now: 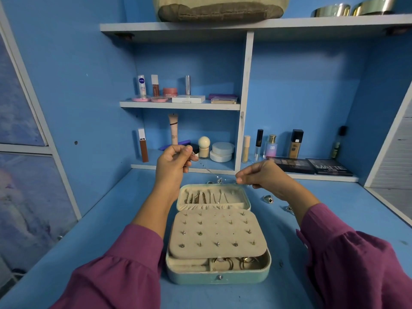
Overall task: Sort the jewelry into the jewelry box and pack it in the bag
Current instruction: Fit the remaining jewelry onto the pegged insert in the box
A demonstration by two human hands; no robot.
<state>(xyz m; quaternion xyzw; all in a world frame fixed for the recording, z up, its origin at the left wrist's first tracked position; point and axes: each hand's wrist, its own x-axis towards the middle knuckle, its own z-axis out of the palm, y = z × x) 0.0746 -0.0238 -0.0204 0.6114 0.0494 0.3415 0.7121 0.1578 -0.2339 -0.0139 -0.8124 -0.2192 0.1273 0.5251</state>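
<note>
Fingers (pixel 192 152) of the left hand (pixel 172 162) are curled and pinch one end of a thin silver chain necklace (pixel 208 169); the fingers of the right hand (pixel 262 175) pinch its other end. The chain sags between the two hands, with a small clear pendant (pixel 219 180) hanging just above the far rim of the pale green, rounded rectangular jewelry box (pixel 217 233). Both hands are raised above the box, the left one higher, and both arms wear magenta sleeves (pixel 124 270).

The box lies open on the blue worktop (pixel 93 246). Its raised lid (pixel 213 197) holds gold chains hung in a row above a gathered pocket. Nearer the person, a beige padded panel (pixel 217 234) carries rows of stud earrings, and rings sit in the compartments below it.

Right of the box, on the worktop, lie a silver ring (pixel 268 199) and another small silver piece, partly hidden by the right wrist. Beyond the box, shelves hold cosmetics bottles, jars and dark eyeshadow palettes (pixel 312 166).
</note>
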